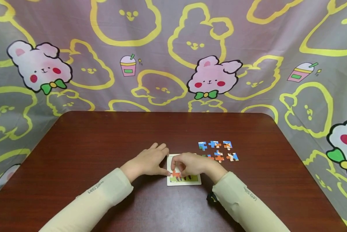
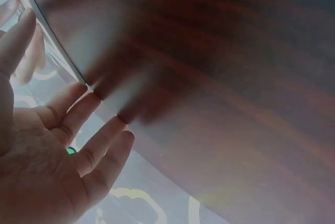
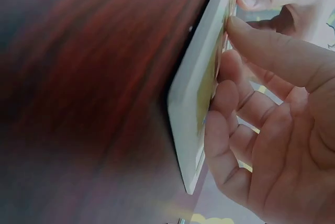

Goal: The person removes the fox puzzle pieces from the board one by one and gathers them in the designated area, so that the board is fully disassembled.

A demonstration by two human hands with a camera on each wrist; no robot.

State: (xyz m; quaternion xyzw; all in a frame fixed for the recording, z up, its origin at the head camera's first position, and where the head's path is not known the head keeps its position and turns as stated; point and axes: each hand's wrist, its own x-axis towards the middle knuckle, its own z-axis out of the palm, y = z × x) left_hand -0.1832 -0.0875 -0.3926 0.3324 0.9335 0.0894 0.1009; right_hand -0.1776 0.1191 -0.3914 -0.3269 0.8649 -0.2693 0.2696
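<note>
A white-framed puzzle board (image 1: 169, 182) lies on the table with the lower part of an orange, striped-legged animal on green filled in. My left hand (image 1: 149, 160) rests at its left side, fingers spread and thumb on the frame's left edge. From the right, my right hand (image 1: 190, 163) bends over the board. Its thumb and curled forefinger pinch an orange puzzle piece (image 1: 176, 174) low at the board's surface. Seen from the right wrist, the fingers (image 3: 226, 96) curl down against the board (image 3: 183, 103); the palm side hides most of the picture.
Beyond the board to the right lie several loose puzzle pieces (image 1: 219, 156) in two rows, blue, orange and white; the right hand partly covers the nearest. The dark red-brown table (image 1: 103, 135) ends at a patterned cloth (image 1: 161, 64) at the back and sides.
</note>
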